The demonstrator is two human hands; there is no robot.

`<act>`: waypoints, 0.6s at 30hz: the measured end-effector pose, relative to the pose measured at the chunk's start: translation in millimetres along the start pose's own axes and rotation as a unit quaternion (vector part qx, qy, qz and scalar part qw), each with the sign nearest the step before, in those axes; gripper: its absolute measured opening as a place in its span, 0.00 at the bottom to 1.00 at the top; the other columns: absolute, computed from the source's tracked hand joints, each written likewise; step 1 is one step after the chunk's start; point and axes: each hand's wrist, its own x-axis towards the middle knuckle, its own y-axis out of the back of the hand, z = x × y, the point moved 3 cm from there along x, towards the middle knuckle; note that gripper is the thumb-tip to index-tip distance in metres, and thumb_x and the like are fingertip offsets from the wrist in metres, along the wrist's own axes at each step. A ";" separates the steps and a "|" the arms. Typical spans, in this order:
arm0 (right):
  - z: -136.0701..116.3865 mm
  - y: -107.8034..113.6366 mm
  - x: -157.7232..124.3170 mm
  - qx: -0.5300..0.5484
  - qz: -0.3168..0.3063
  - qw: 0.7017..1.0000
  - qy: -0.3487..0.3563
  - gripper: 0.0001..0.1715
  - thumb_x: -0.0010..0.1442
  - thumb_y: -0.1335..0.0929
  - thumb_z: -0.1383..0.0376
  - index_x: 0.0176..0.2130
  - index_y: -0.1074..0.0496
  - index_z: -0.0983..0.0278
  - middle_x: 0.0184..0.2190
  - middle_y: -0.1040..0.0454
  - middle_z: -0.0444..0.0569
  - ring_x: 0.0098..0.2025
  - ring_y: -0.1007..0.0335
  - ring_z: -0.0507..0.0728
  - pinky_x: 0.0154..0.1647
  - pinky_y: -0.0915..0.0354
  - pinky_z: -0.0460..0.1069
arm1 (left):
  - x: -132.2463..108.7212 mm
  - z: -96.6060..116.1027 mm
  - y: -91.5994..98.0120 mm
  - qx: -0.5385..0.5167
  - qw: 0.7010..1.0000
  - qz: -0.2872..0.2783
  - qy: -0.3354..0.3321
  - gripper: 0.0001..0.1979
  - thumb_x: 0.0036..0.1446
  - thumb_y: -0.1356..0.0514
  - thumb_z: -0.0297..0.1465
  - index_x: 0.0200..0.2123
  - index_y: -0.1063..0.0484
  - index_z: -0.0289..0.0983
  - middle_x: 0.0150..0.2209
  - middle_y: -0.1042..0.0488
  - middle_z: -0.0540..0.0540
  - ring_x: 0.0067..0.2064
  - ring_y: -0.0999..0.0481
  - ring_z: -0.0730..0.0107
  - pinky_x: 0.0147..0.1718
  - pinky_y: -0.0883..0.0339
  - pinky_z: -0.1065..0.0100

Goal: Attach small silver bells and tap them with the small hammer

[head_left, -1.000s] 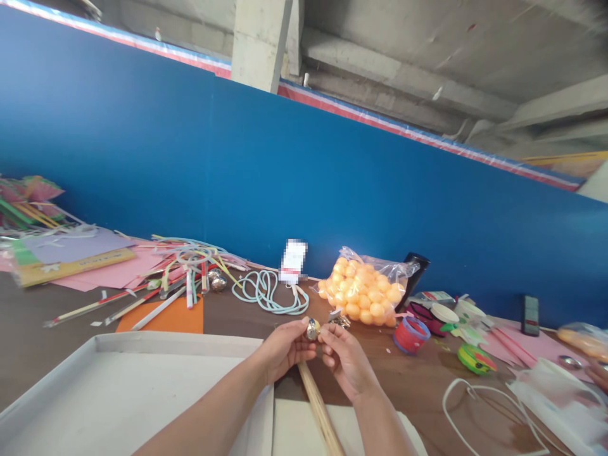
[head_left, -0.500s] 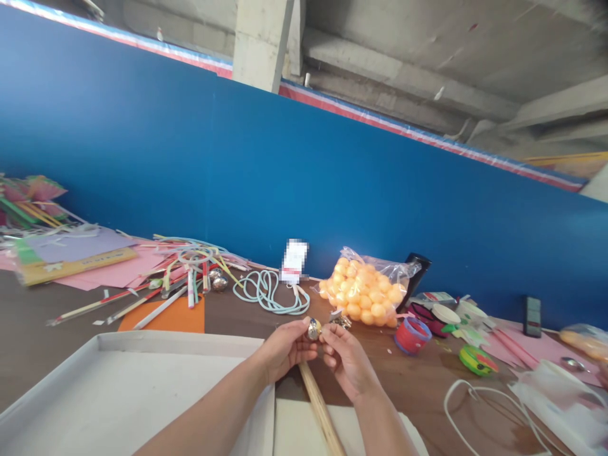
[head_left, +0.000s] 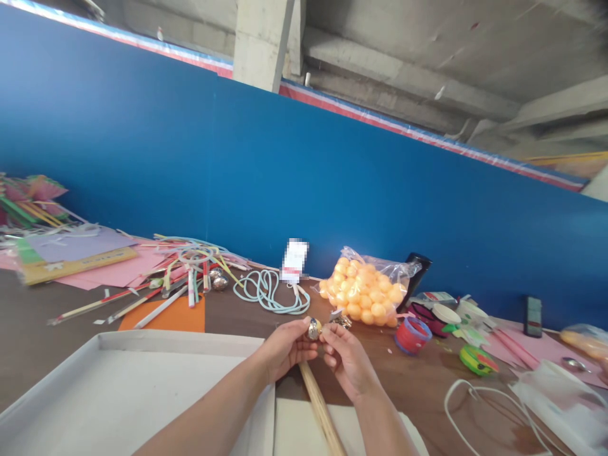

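Note:
Near the middle of the view, my left hand (head_left: pixel 286 347) has a small shiny metal ball (head_left: pixel 314 329), which looks like a bell, between thumb and fingertips. My right hand (head_left: pixel 342 354) pinches at the ball's right side, where a tiny yellowish bit shows; what exactly those fingertips hold is too small to make out. Below both hands lies a bundle of thin wooden sticks (head_left: pixel 319 405), its near end running out of the view. Small metal pieces (head_left: pixel 341 321) lie on the table just behind my right hand.
A white tray (head_left: pixel 180 334) stands at front left. Behind are straws and sticks (head_left: pixel 190 285), silver balls (head_left: pixel 219 280), a coiled blue cord (head_left: pixel 270 294) and a bag of orange balls (head_left: pixel 363 291). A red tape roll (head_left: pixel 413 335), green tape measure (head_left: pixel 477 360) and white cable (head_left: pixel 456 386) lie right.

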 end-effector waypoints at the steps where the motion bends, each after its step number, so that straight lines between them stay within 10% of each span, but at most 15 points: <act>1: -0.2 -0.2 -0.1 -0.003 0.001 1.000 0.000 0.09 0.48 0.28 0.64 0.26 0.30 0.66 0.24 0.35 0.42 0.21 0.48 0.45 0.16 0.53 0.40 | 0.2 -0.1 0.2 0.000 1.000 0.000 0.000 0.16 0.52 0.42 0.40 0.34 0.30 0.31 0.34 0.27 0.41 0.31 0.26 0.74 0.31 0.30 0.73; 18: 0.5 2.4 1.1 -0.041 0.029 0.999 0.005 0.11 0.46 0.27 0.62 0.26 0.30 0.66 0.22 0.35 0.41 0.20 0.47 0.45 0.16 0.51 0.41 | -0.4 -0.5 0.6 -0.002 1.000 0.001 -0.002 0.14 0.52 0.42 0.38 0.34 0.30 0.31 0.33 0.26 0.41 0.30 0.26 0.74 0.32 0.30 0.73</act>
